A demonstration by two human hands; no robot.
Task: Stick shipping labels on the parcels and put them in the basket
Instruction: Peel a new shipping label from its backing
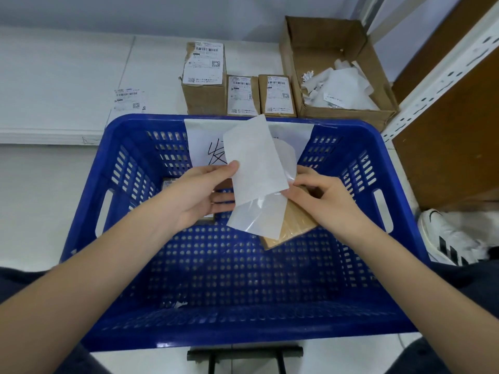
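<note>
Far up and left of the hands, a loose shipping label (129, 99) lies flat on the white floor. The left hand (201, 197) hovers over the blue basket (129, 265), its thumb and fingers pinching the left edge of a white backing sheet (253, 163) that stands up between the two hands. Under that sheet hangs a glossy label (258, 215), partly peeled, draped over a brown cardboard parcel (290, 225) held above the basket's floor. The right hand (321, 199) curls round the parcel's upper right side, fingertips at the label's edge. Just behind the left hand, another small box (168, 182) peeks out inside the basket. Beyond the hands, past the far rim with its handwritten paper sign (205, 147), three labelled parcels (237, 90) stand side by side. Right of them an open carton (337, 74) holds scraps of discarded backing paper. Far right, a white trainer (448, 236) rests beside the basket.
</note>
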